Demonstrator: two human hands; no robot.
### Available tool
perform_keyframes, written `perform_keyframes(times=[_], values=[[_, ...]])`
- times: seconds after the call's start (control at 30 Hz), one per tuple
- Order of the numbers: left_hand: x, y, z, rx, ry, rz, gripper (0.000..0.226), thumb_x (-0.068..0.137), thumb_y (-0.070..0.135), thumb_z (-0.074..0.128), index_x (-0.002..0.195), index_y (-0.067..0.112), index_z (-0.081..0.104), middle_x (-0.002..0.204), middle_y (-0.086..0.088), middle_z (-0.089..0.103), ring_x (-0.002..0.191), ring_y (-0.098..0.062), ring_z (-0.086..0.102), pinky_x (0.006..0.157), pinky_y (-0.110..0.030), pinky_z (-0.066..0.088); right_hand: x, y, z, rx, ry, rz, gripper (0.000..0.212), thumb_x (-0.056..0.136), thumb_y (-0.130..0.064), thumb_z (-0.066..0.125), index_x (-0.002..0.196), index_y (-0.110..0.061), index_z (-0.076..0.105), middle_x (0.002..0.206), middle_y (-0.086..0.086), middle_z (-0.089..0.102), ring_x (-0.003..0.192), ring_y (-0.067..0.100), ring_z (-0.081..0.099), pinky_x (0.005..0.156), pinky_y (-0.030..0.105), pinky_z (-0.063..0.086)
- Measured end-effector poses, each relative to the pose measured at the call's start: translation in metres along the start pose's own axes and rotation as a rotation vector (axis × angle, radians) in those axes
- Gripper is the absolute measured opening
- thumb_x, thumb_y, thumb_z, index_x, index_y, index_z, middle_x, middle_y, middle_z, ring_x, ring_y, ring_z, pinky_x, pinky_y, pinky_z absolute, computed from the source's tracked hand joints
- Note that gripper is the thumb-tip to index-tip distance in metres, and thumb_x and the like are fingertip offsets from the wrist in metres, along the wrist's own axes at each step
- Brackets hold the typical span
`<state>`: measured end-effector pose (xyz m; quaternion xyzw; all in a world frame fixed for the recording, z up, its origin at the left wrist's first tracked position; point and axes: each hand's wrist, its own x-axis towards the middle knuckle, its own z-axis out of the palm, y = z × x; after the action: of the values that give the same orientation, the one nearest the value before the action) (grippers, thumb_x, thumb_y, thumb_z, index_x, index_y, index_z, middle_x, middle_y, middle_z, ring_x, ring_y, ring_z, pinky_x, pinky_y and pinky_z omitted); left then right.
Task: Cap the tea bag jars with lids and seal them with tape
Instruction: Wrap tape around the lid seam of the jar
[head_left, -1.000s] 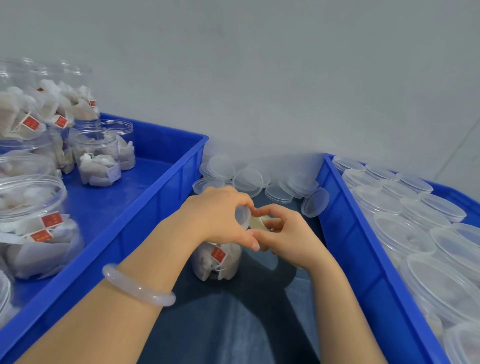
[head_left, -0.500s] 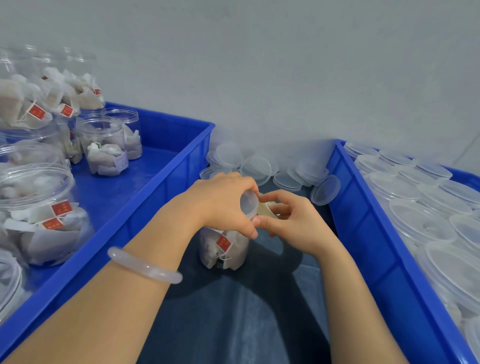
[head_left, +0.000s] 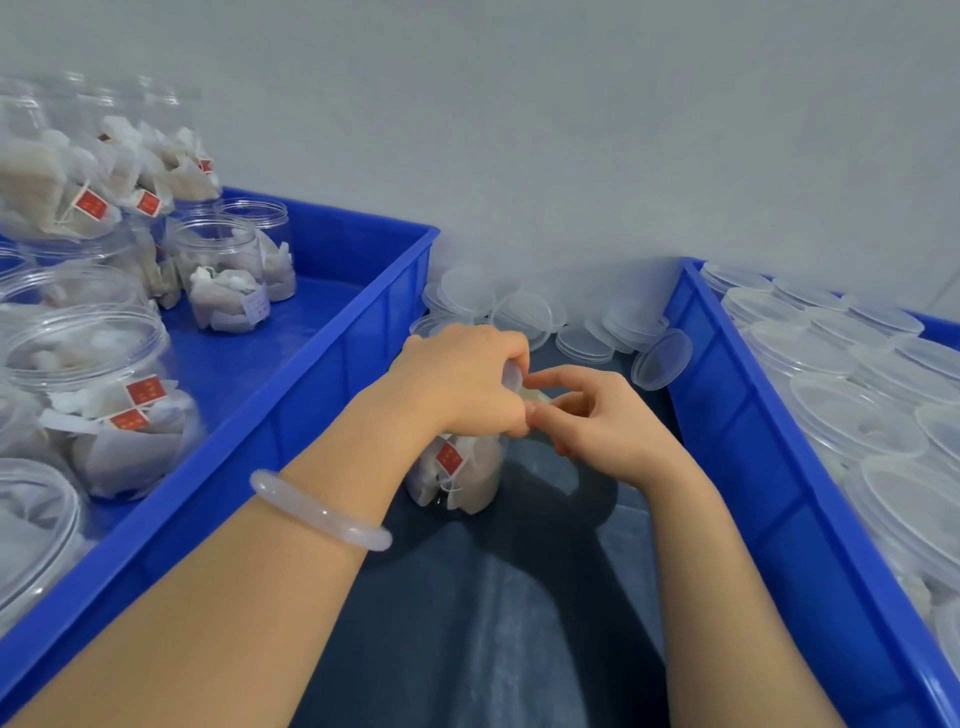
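Note:
A clear jar (head_left: 457, 475) with tea bags and a red tag stands on the dark cloth between two blue crates. My left hand (head_left: 465, 382) covers its top and grips the lid (head_left: 511, 375), of which only an edge shows. My right hand (head_left: 602, 421) is beside the jar's right side, thumb and forefinger pinching a yellowish strip of tape (head_left: 537, 397) at the lid's rim. A pile of loose clear lids (head_left: 524, 312) lies just behind the jar.
The left blue crate (head_left: 332, 374) holds several open jars of tea bags (head_left: 223, 275). The right blue crate (head_left: 727, 415) is packed with lidded jars (head_left: 841, 410). A grey wall stands close behind. A pale bangle (head_left: 319, 512) is on my left wrist.
Both hands stay on the jar; my right fingers have shifted slightly along the lid's rim with the tape. The view has drifted a little.

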<state>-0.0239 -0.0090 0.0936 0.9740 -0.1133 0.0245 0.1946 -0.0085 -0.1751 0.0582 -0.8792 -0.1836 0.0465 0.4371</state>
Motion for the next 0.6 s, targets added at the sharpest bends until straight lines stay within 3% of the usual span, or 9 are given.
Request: perform_keyframes(times=[0.13, 0.27, 0.37, 0.47, 0.6], values=[[0.0036, 0.0027, 0.0001, -0.037, 0.033, -0.032, 0.030, 0.067, 0.029, 0.073, 0.090, 0.034, 0.054, 0.082, 0.018, 0.048, 0.074, 0.000, 0.040, 0.078, -0.037, 0.031, 0.0015, -0.0002, -0.0003, -0.041, 0.027, -0.018, 0.027, 0.081, -0.046, 0.063, 0.106, -0.038, 0.064, 0.071, 0.003, 0.069, 0.053, 0.003, 0.054, 0.060, 0.024, 0.047], [0.0068, 0.0061, 0.0024, -0.025, 0.029, -0.031, 0.026, 0.066, 0.024, 0.072, 0.081, 0.030, 0.051, 0.083, 0.014, 0.053, 0.075, -0.001, 0.041, 0.082, -0.040, 0.032, -0.0001, -0.0023, -0.0004, -0.103, 0.026, -0.034, 0.027, 0.083, -0.044, 0.061, 0.109, -0.037, 0.065, 0.074, 0.004, 0.070, 0.057, 0.007, 0.054, 0.066, 0.035, 0.051], [0.0084, 0.0065, -0.0021, -0.046, -0.020, -0.029, 0.028, 0.065, 0.020, 0.074, 0.082, 0.029, 0.054, 0.084, 0.013, 0.055, 0.076, -0.004, 0.044, 0.085, -0.042, 0.033, -0.0001, -0.0056, -0.0025, -0.183, 0.035, -0.041, 0.028, 0.085, -0.044, 0.060, 0.111, -0.037, 0.066, 0.067, 0.003, 0.065, 0.053, 0.003, 0.049, 0.063, 0.032, 0.049], [0.0074, 0.0028, -0.0044, -0.036, -0.039, 0.011, 0.033, 0.066, 0.025, 0.077, 0.090, 0.031, 0.055, 0.083, 0.016, 0.050, 0.073, -0.003, 0.044, 0.071, -0.035, 0.033, -0.0001, -0.0082, -0.0032, -0.220, 0.050, -0.052, 0.030, 0.084, -0.045, 0.061, 0.112, -0.037, 0.067, 0.063, -0.007, 0.062, 0.055, 0.000, 0.051, 0.059, 0.022, 0.042], [0.0078, 0.0017, -0.0026, -0.025, -0.030, 0.035, 0.031, 0.067, 0.030, 0.079, 0.084, 0.031, 0.053, 0.082, 0.016, 0.051, 0.072, -0.003, 0.044, 0.074, -0.037, 0.035, -0.0011, -0.0087, -0.0012, -0.214, 0.036, -0.040, 0.027, 0.085, -0.042, 0.059, 0.110, -0.038, 0.067, 0.069, -0.006, 0.067, 0.061, 0.003, 0.053, 0.063, 0.025, 0.046]])
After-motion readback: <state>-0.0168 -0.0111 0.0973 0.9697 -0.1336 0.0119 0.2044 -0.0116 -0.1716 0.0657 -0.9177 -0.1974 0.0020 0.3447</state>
